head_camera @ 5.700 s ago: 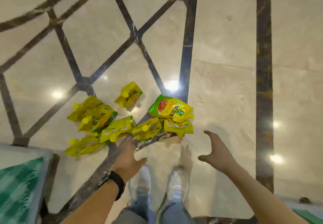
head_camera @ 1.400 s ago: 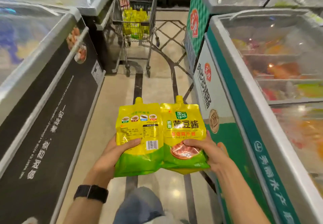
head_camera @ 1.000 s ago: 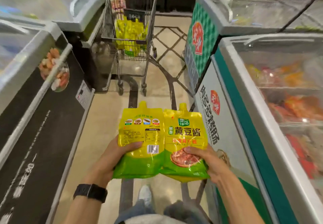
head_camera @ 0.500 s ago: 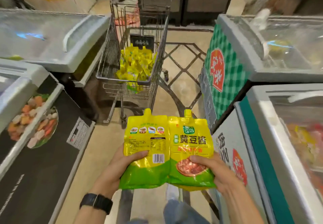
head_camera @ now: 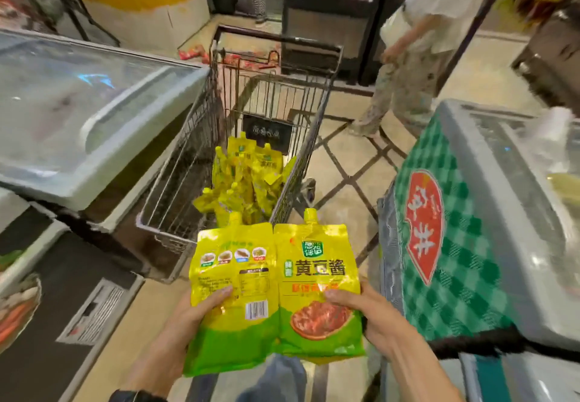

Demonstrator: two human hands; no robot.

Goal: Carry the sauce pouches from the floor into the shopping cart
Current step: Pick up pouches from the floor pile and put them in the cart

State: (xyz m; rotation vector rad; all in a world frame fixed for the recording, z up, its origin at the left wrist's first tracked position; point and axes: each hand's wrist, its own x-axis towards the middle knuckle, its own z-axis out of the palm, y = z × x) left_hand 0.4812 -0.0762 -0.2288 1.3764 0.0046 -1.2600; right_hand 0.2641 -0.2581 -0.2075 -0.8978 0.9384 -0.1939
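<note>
The left hand (head_camera: 188, 317) is gripping one sauce pouch (head_camera: 233, 295), thumb on top, other fingers hiding behind; the second pouch (head_camera: 317, 288) is sitting likewise in the right hand (head_camera: 373, 317), both pouches partly covering the cart (head_camera: 175, 188) and its blurry yellow pile (head_camera: 244, 182)

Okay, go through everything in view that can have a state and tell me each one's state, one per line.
left pouch: gripped by the left hand, barcode side up, cap on
right pouch: gripped by the right hand, front up, cap on
shopping cart: partly filled, just ahead of the hands
pile of pouches: lying in the cart basket
left freezer: glass lid closed
</note>
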